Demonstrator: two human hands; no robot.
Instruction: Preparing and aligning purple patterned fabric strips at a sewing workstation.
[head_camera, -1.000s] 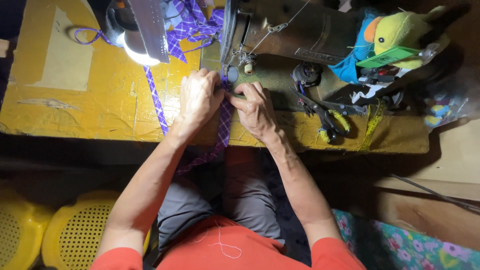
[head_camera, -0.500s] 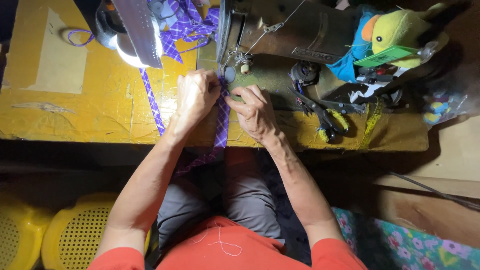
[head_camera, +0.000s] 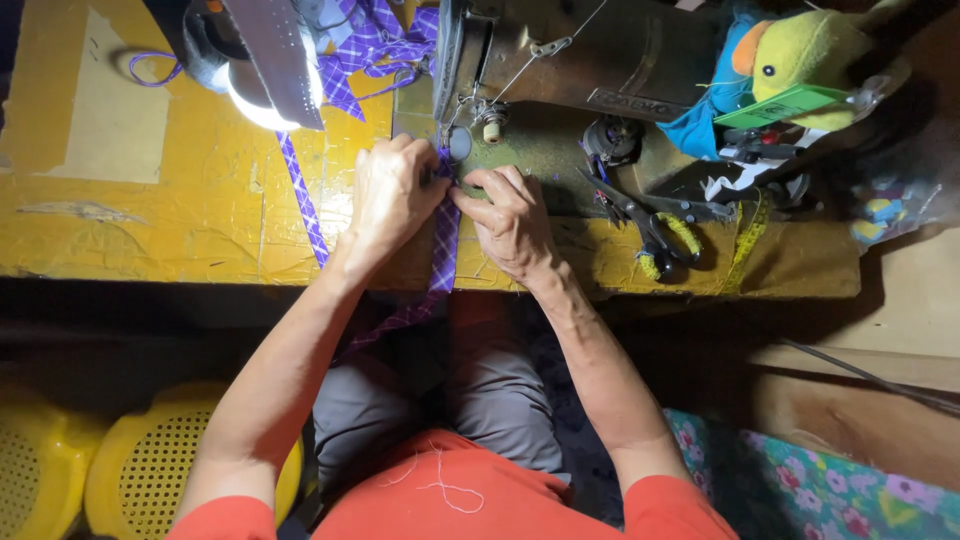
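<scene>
One narrow purple plaid fabric strip (head_camera: 443, 245) sits at frame centre on the worn yellow surface (head_camera: 130, 215), long axis running top to bottom: upper end at the needle area of the dark metal sewing machine (head_camera: 590, 60), lower end hanging off the surface's near edge toward the lap. Left hand (head_camera: 388, 200) lies fingers curled, pressing down on the strip's left edge. Right hand (head_camera: 510, 218) lies flat-ish, fingertips pinching the strip's right edge just below the needle. The two hands are nearly touching. A second thin purple strip (head_camera: 303, 200) runs diagonally left of the hands, up toward one lit lamp (head_camera: 262, 95). One pair of yellow-handled scissors (head_camera: 665, 235) lies right of centre. One yellow plush toy (head_camera: 810, 50) upper right. Two yellow perforated plastic stools (head_camera: 150, 460) lower left.
</scene>
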